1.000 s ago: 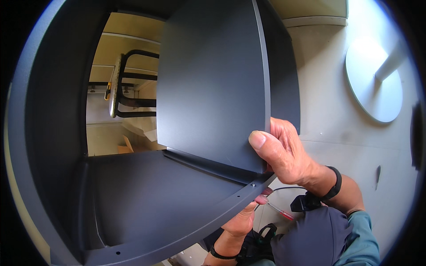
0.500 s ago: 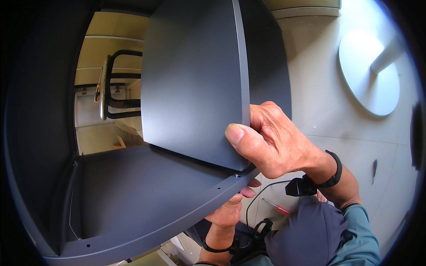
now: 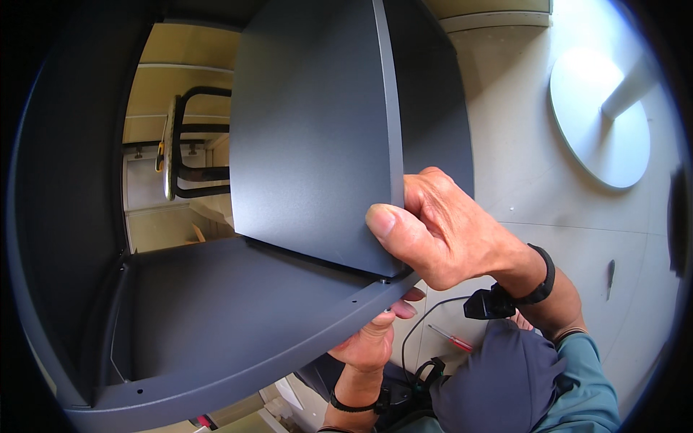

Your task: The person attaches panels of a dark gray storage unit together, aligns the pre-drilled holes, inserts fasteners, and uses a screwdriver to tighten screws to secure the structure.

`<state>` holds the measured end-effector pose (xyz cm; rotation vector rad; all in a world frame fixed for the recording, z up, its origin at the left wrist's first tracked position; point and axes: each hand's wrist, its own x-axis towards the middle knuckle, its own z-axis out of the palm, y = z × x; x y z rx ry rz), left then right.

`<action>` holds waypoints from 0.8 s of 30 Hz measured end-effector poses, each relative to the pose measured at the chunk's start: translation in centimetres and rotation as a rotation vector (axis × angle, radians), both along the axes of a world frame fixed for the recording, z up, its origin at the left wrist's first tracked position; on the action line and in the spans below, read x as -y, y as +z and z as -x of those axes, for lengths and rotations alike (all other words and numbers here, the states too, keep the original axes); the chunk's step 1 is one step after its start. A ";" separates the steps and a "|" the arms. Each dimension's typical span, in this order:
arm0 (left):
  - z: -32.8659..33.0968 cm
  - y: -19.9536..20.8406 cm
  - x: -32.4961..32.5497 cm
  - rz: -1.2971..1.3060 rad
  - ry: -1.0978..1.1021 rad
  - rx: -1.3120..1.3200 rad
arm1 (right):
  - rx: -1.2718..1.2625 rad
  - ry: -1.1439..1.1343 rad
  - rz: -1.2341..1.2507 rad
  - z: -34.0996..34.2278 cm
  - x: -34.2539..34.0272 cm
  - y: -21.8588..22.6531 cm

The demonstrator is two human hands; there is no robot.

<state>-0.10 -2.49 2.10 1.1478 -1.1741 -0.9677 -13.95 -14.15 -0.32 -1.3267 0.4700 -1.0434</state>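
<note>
A dark grey panel (image 3: 310, 137) stands upright, slightly tilted, on the dark grey cabinet frame (image 3: 238, 375). My right hand (image 3: 440, 231) is closed on the panel's near edge, thumb on its face, other fingers hidden behind it. Under the frame's rim, my left hand (image 3: 367, 345) is closed with thumb and fingertips together near the panel's lower corner. A tiny shiny bit shows at the thumb tip, too small to name. Just below the panel's corner, a small metal pin (image 3: 384, 281) sticks up from the rim, which also has small holes.
Behind the frame's opening is a black-framed stool (image 3: 206, 130). On the tiled floor lie a red-handled screwdriver (image 3: 451, 338) and a small dark tool (image 3: 611, 278). A round white pedestal base (image 3: 588, 137) stands at the far right. A black cable (image 3: 415, 328) runs near my legs.
The frame and panel have shifted very slightly in view. My left hand has moved a little up and left under the rim. My right hand keeps its grip on the panel.
</note>
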 end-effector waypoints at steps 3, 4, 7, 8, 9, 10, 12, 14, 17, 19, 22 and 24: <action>-0.1 -0.1 0.0 0.005 0.001 0.002 | 0.044 0.007 -0.060 -0.3 -0.3 -0.1; -0.1 -0.1 0.0 0.010 0.004 0.004 | 0.045 0.005 -0.061 -0.4 -0.2 -0.3; -0.1 0.1 0.3 0.028 -0.004 -0.004 | -0.005 -0.022 0.029 -0.4 0.0 -0.4; 0.0 0.2 0.4 0.027 -0.005 -0.002 | 0.033 0.007 -0.022 -0.5 0.0 0.0; 0.0 0.2 0.5 0.034 0.014 -0.004 | 0.069 0.036 -0.072 -0.5 0.0 0.1; 0.1 0.2 0.7 0.041 0.034 -0.006 | 0.069 0.035 -0.073 -0.5 0.0 0.1; 0.3 0.1 0.9 0.050 0.053 -0.012 | 0.039 0.004 -0.021 -0.5 0.2 -0.1; 0.4 0.0 1.2 0.060 0.072 -0.019 | 0.007 -0.014 -0.005 -0.6 0.5 -0.3; 0.1 -0.1 1.4 0.070 0.062 0.003 | 0.034 -0.036 0.000 -1.1 0.5 -0.4; 0.3 -0.3 1.7 0.110 0.064 -0.011 | 0.105 -0.107 0.041 -1.2 0.6 -0.6; 0.0 -0.5 0.4 0.077 0.141 -0.052 | 0.146 -0.106 0.067 -1.7 0.2 -1.0; -0.7 -0.8 0.4 0.078 0.091 -0.021 | 0.223 -0.075 0.045 -2.4 0.0 -1.2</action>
